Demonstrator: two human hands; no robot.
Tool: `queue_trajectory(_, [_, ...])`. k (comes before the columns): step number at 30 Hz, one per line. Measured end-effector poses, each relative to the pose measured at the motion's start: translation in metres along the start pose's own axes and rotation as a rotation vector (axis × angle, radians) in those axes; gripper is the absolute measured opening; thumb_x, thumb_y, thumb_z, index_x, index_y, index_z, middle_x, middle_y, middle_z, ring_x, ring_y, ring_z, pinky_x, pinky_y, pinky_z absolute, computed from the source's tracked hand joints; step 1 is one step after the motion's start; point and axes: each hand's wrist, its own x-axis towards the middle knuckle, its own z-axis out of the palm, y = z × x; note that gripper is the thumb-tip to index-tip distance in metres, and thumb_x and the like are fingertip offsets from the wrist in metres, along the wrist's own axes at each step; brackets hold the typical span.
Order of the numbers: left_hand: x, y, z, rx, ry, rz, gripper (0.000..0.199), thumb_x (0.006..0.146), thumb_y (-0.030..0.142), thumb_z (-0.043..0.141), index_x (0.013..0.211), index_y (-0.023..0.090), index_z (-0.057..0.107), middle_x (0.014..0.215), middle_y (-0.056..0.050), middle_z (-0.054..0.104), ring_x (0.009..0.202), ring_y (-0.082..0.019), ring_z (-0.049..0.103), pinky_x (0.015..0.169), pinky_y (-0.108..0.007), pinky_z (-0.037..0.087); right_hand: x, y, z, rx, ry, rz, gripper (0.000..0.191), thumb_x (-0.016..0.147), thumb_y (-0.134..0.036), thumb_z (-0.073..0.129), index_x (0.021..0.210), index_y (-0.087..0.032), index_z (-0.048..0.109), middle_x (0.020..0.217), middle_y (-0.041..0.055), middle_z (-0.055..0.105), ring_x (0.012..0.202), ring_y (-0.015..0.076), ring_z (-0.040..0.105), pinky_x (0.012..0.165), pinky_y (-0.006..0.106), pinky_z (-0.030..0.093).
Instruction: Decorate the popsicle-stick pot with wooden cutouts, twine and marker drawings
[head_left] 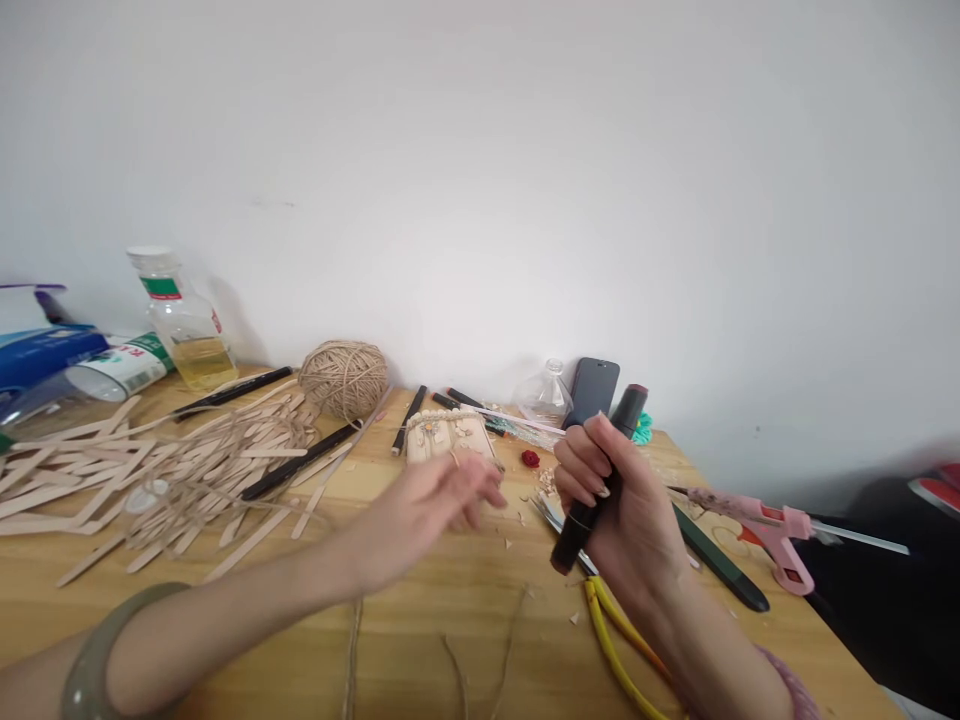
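My right hand (pixel 615 490) is wrapped round a thick black marker (pixel 577 535) with dark red ends, held up over the table at a tilt. My left hand (pixel 442 490) reaches across the middle, fingers bent and slightly blurred, with no object visible in it. Just behind those fingers stands a small piece made of wooden sticks (pixel 450 432), trimmed with twine and small decorations; my left hand partly hides it. Scissors with yellow handles (pixel 615 650) lie below my right hand, partly covered by it. A small red rose (pixel 531 458) lies between the hands.
Wooden sticks (pixel 67 490) and loose twine cover the left side. Behind them are a twine ball (pixel 343 378) and a bottle of yellow liquid (pixel 191 340). A phone (pixel 592 390) leans against the wall. At right lie a pink glue gun (pixel 776 530) and a dark green tool (pixel 720 560).
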Motion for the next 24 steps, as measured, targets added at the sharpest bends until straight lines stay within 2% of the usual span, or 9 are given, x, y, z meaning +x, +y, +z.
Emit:
queue_trajectory(2, [-0.004, -0.003, 0.016, -0.035, -0.194, -0.119, 0.04, 0.087, 0.048, 0.046, 0.107, 0.014, 0.053, 0.1, -0.008, 0.063, 0.081, -0.016, 0.057, 0.074, -0.03, 0.044, -0.002, 0.0, 0.008, 0.117, 0.027, -0.018, 0.045, 0.069, -0.033, 0.072, 0.05, -0.019, 0.034, 0.051, -0.0088, 0.027, 0.043, 0.0052, 0.02, 0.036, 0.016, 0.022])
queue_trajectory(4, [-0.008, -0.003, 0.03, -0.031, -0.281, -0.15, 0.032, 0.083, 0.042, 0.055, 0.101, 0.015, 0.053, 0.086, -0.003, 0.06, 0.075, -0.014, 0.055, 0.068, -0.027, 0.043, -0.009, 0.004, 0.013, 0.08, 0.035, -0.087, 0.044, 0.072, -0.034, 0.068, 0.047, -0.018, 0.035, 0.051, -0.0067, 0.031, 0.045, 0.0067, 0.026, 0.04, 0.018, 0.027])
queue_trajectory(6, [-0.012, 0.001, 0.038, 0.067, -0.265, -0.115, 0.02, 0.085, 0.036, 0.052, 0.086, 0.016, 0.053, 0.073, 0.002, 0.053, 0.066, -0.012, 0.049, 0.06, -0.025, 0.038, -0.016, 0.01, 0.013, -0.064, 0.019, -0.156, 0.039, 0.073, -0.035, 0.064, 0.046, -0.019, 0.042, 0.053, -0.0043, 0.037, 0.05, 0.0089, 0.034, 0.045, 0.021, 0.031])
queue_trajectory(8, [-0.014, 0.005, 0.041, 0.226, -0.211, -0.064, 0.02, 0.086, 0.035, 0.048, 0.077, 0.017, 0.05, 0.068, 0.004, 0.049, 0.062, -0.011, 0.044, 0.056, -0.024, 0.032, -0.022, 0.018, 0.008, -0.246, 0.012, -0.167, 0.035, 0.074, -0.036, 0.064, 0.048, -0.019, 0.049, 0.053, -0.0034, 0.041, 0.054, 0.0103, 0.037, 0.047, 0.022, 0.032])
queue_trajectory(10, [-0.015, 0.008, 0.041, 0.374, -0.167, -0.027, 0.021, 0.085, 0.038, 0.05, 0.078, 0.018, 0.049, 0.069, 0.004, 0.05, 0.061, -0.012, 0.043, 0.056, -0.025, 0.029, -0.025, 0.024, 0.003, -0.378, 0.012, -0.104, 0.033, 0.073, -0.037, 0.066, 0.049, -0.019, 0.052, 0.051, -0.004, 0.042, 0.051, 0.0102, 0.038, 0.047, 0.023, 0.031])
queue_trajectory(13, [-0.017, 0.008, 0.039, 0.486, -0.135, -0.033, 0.025, 0.087, 0.041, 0.044, 0.077, 0.019, 0.047, 0.068, 0.003, 0.048, 0.06, -0.013, 0.04, 0.056, -0.027, 0.027, -0.026, 0.028, -0.001, -0.4, 0.03, -0.011, 0.036, 0.073, -0.039, 0.066, 0.047, -0.019, 0.05, 0.046, -0.0046, 0.043, 0.046, 0.01, 0.038, 0.045, 0.023, 0.032])
queue_trajectory(18, [-0.023, 0.005, 0.035, 0.241, -0.271, -0.175, 0.032, 0.088, 0.042, 0.037, 0.066, 0.02, 0.034, 0.06, 0.006, 0.031, 0.056, -0.011, 0.029, 0.05, -0.025, 0.023, -0.031, 0.029, 0.0, -0.325, 0.158, 0.058, 0.031, 0.065, -0.036, 0.067, 0.045, -0.019, 0.051, 0.046, -0.0039, 0.046, 0.048, 0.01, 0.04, 0.046, 0.023, 0.033])
queue_trajectory(22, [-0.022, 0.007, 0.035, -0.064, -0.372, -0.292, 0.031, 0.085, 0.044, 0.039, 0.066, 0.021, 0.031, 0.056, 0.008, 0.028, 0.051, -0.009, 0.023, 0.046, -0.024, 0.021, -0.038, 0.034, 0.004, -0.322, 0.239, 0.118, 0.033, 0.063, -0.04, 0.068, 0.045, -0.018, 0.051, 0.046, -0.0046, 0.044, 0.046, 0.0088, 0.036, 0.044, 0.022, 0.029])
queue_trajectory(24, [-0.025, 0.005, 0.038, -0.066, -0.353, -0.307, 0.029, 0.084, 0.043, 0.039, 0.066, 0.021, 0.032, 0.055, 0.008, 0.029, 0.049, -0.009, 0.024, 0.046, -0.023, 0.022, -0.037, 0.032, 0.005, -0.325, 0.234, 0.144, 0.034, 0.064, -0.04, 0.068, 0.044, -0.018, 0.051, 0.046, -0.0043, 0.044, 0.046, 0.0085, 0.036, 0.043, 0.022, 0.03])
